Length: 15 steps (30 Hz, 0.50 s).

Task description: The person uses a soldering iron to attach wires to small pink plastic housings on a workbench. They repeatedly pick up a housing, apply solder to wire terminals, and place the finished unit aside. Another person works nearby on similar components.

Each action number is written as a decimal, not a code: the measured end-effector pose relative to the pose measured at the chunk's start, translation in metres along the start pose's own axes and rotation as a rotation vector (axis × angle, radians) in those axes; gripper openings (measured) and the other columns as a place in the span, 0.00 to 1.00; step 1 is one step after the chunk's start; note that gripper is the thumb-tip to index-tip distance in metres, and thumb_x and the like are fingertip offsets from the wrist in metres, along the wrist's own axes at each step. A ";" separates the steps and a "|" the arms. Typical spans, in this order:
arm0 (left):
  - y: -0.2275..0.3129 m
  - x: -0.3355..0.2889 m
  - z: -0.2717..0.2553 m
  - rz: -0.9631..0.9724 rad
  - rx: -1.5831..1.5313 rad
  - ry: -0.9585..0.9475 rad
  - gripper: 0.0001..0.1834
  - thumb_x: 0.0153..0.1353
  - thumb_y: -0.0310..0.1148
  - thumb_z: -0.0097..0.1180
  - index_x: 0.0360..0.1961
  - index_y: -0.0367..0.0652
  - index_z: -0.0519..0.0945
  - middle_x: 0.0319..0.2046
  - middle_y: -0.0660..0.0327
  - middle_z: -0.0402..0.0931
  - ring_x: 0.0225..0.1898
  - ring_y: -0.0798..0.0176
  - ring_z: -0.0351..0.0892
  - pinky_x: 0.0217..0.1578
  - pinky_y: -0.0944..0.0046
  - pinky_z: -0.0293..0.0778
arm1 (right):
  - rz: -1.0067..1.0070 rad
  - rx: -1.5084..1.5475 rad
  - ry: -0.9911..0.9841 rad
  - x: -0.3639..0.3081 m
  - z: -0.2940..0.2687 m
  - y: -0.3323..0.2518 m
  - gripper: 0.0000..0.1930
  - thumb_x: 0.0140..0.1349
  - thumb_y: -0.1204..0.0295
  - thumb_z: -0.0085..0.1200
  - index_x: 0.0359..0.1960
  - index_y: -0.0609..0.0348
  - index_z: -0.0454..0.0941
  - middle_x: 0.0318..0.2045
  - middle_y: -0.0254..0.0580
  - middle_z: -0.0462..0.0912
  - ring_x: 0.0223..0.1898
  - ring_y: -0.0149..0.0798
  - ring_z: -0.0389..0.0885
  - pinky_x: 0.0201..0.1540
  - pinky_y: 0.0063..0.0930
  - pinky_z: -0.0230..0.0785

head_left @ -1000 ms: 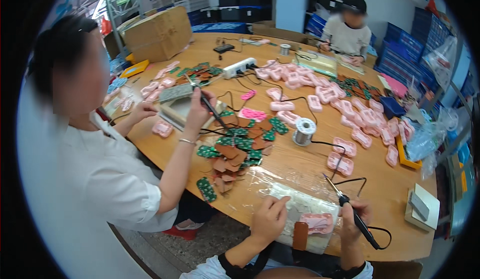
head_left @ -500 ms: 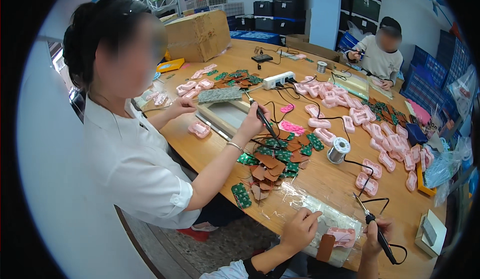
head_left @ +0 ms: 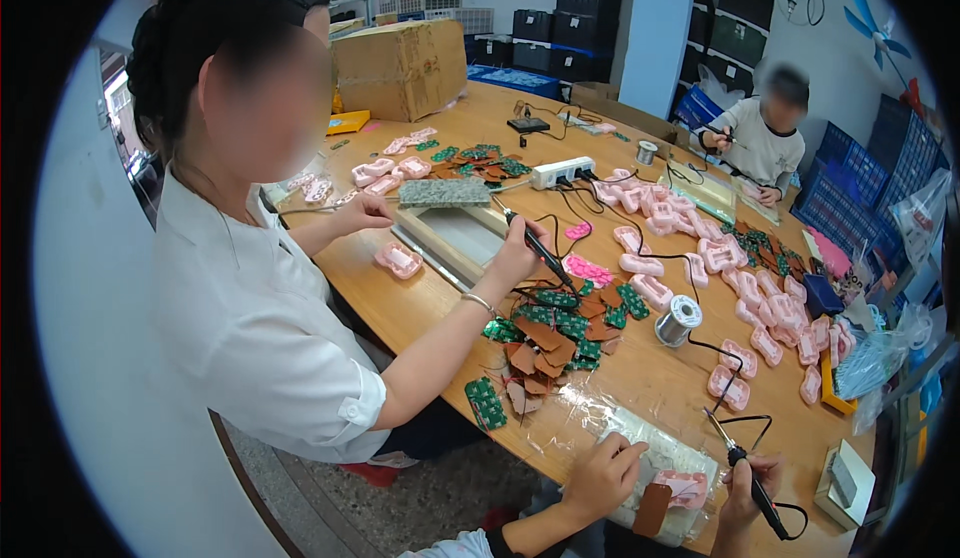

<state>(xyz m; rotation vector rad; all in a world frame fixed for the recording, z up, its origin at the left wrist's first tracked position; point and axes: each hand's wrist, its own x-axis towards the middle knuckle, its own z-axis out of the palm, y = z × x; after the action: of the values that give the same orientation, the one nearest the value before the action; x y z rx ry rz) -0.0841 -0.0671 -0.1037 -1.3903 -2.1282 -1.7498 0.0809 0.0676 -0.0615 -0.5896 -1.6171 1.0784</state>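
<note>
My right hand (head_left: pixel 748 488) is closed around the dark handle of a soldering iron (head_left: pixel 766 506), whose bare metal tip points up and left, away from the pink part. A pink plastic shell (head_left: pixel 685 489) lies between my hands on a plastic-covered pad (head_left: pixel 652 440). Against the shell's left side rests a brown circuit board (head_left: pixel 652 510). My left hand (head_left: pixel 600 478) hovers over the pad's left part, fingers bent together; anything between the fingertips is too small to make out.
A solder spool (head_left: pixel 679 321) stands ahead, near scattered pink shells (head_left: pixel 729 388). Left of the pad lies a heap of brown and green boards (head_left: pixel 545 343). A co-worker's hand (head_left: pixel 518 256) holds another iron at left. A power strip (head_left: pixel 562 172) trails black cords.
The whole view has shifted slightly as my head moved. Both my hands, the soldering iron and the pink shell keep nearly the same arrangement.
</note>
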 end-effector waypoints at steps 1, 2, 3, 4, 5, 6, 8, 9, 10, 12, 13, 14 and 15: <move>0.000 0.000 0.000 0.009 -0.006 0.017 0.12 0.53 0.25 0.57 0.40 0.41 0.81 0.28 0.59 0.70 0.27 0.56 0.74 0.28 0.59 0.71 | 0.018 -0.002 0.020 -0.001 -0.001 -0.001 0.07 0.59 0.80 0.50 0.33 0.57 0.63 0.23 0.36 0.71 0.18 0.23 0.69 0.20 0.13 0.60; 0.000 0.000 0.000 0.008 -0.009 0.016 0.12 0.53 0.24 0.57 0.40 0.40 0.81 0.28 0.59 0.70 0.27 0.56 0.74 0.28 0.59 0.71 | 0.035 -0.003 0.041 -0.002 -0.002 -0.003 0.07 0.59 0.80 0.50 0.33 0.57 0.63 0.23 0.36 0.71 0.18 0.23 0.69 0.20 0.13 0.60; 0.001 0.001 0.000 0.011 -0.016 0.023 0.12 0.53 0.24 0.57 0.40 0.40 0.81 0.27 0.59 0.70 0.27 0.56 0.74 0.28 0.59 0.71 | 0.065 -0.009 0.038 -0.003 -0.004 -0.005 0.08 0.59 0.80 0.50 0.33 0.56 0.63 0.23 0.36 0.71 0.18 0.23 0.69 0.20 0.13 0.59; 0.002 0.001 -0.001 0.015 -0.025 0.027 0.11 0.53 0.24 0.57 0.39 0.40 0.80 0.27 0.59 0.70 0.27 0.55 0.74 0.28 0.59 0.71 | 0.096 -0.015 0.039 -0.003 -0.006 -0.007 0.08 0.59 0.79 0.50 0.33 0.56 0.63 0.23 0.35 0.71 0.18 0.23 0.69 0.20 0.13 0.59; 0.003 0.002 -0.002 0.009 -0.044 0.030 0.12 0.52 0.23 0.57 0.40 0.40 0.81 0.28 0.58 0.70 0.27 0.55 0.74 0.28 0.59 0.71 | 0.124 -0.019 0.044 -0.004 -0.008 -0.009 0.08 0.59 0.79 0.51 0.33 0.56 0.63 0.23 0.35 0.72 0.18 0.23 0.70 0.19 0.12 0.59; 0.006 0.003 -0.004 0.006 -0.062 0.031 0.12 0.52 0.23 0.57 0.40 0.39 0.81 0.28 0.58 0.71 0.27 0.55 0.74 0.28 0.59 0.71 | 0.110 -0.008 0.055 -0.005 -0.009 -0.010 0.08 0.59 0.79 0.51 0.33 0.55 0.64 0.23 0.35 0.72 0.18 0.22 0.70 0.19 0.12 0.59; 0.015 0.005 -0.012 0.048 -0.081 0.035 0.14 0.52 0.22 0.57 0.42 0.39 0.81 0.29 0.57 0.72 0.28 0.55 0.75 0.29 0.60 0.72 | 0.097 0.015 0.076 -0.007 -0.014 -0.011 0.08 0.59 0.79 0.52 0.33 0.55 0.64 0.23 0.34 0.73 0.18 0.22 0.70 0.19 0.12 0.58; 0.022 0.006 -0.020 0.096 -0.087 0.035 0.15 0.52 0.22 0.58 0.43 0.39 0.81 0.30 0.57 0.73 0.28 0.55 0.75 0.29 0.60 0.72 | 0.087 0.028 0.071 -0.007 -0.017 -0.011 0.08 0.58 0.79 0.53 0.34 0.56 0.65 0.23 0.35 0.74 0.19 0.24 0.71 0.21 0.15 0.62; 0.031 0.006 -0.030 0.163 -0.107 0.034 0.15 0.52 0.21 0.58 0.43 0.39 0.81 0.31 0.56 0.74 0.29 0.55 0.76 0.30 0.61 0.72 | 0.100 0.039 0.064 -0.007 -0.021 -0.011 0.09 0.58 0.79 0.54 0.35 0.57 0.66 0.24 0.36 0.74 0.21 0.25 0.73 0.24 0.17 0.65; 0.049 0.007 -0.061 0.274 -0.023 0.045 0.19 0.49 0.20 0.60 0.45 0.39 0.81 0.34 0.56 0.76 0.31 0.57 0.77 0.31 0.62 0.73 | 0.142 0.051 0.061 -0.008 -0.029 -0.013 0.10 0.57 0.79 0.56 0.35 0.58 0.67 0.24 0.36 0.75 0.22 0.27 0.75 0.26 0.20 0.69; 0.058 0.009 -0.080 0.324 0.066 0.067 0.19 0.48 0.20 0.61 0.45 0.39 0.81 0.35 0.56 0.76 0.31 0.58 0.77 0.31 0.62 0.74 | 0.164 0.061 0.062 -0.008 -0.032 -0.014 0.09 0.57 0.79 0.57 0.35 0.58 0.68 0.24 0.36 0.76 0.22 0.26 0.75 0.26 0.20 0.69; 0.064 0.012 -0.105 0.331 0.155 0.060 0.19 0.47 0.21 0.62 0.43 0.40 0.82 0.35 0.58 0.76 0.29 0.60 0.76 0.29 0.64 0.72 | 0.179 0.086 0.070 -0.008 -0.035 -0.015 0.09 0.57 0.79 0.57 0.34 0.58 0.68 0.24 0.36 0.76 0.22 0.26 0.75 0.26 0.20 0.69; 0.072 0.014 -0.133 0.365 0.287 0.063 0.13 0.52 0.27 0.57 0.39 0.36 0.80 0.34 0.54 0.77 0.33 0.53 0.76 0.37 0.57 0.72 | 0.159 0.075 0.052 -0.006 -0.036 -0.016 0.09 0.57 0.79 0.57 0.33 0.58 0.69 0.24 0.36 0.76 0.22 0.26 0.75 0.26 0.19 0.69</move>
<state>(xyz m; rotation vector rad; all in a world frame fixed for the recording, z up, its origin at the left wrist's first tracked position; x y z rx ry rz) -0.1079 -0.1694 0.0052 -1.4999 -1.8544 -1.2824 0.1190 0.0678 -0.0491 -0.6997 -1.4979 1.2248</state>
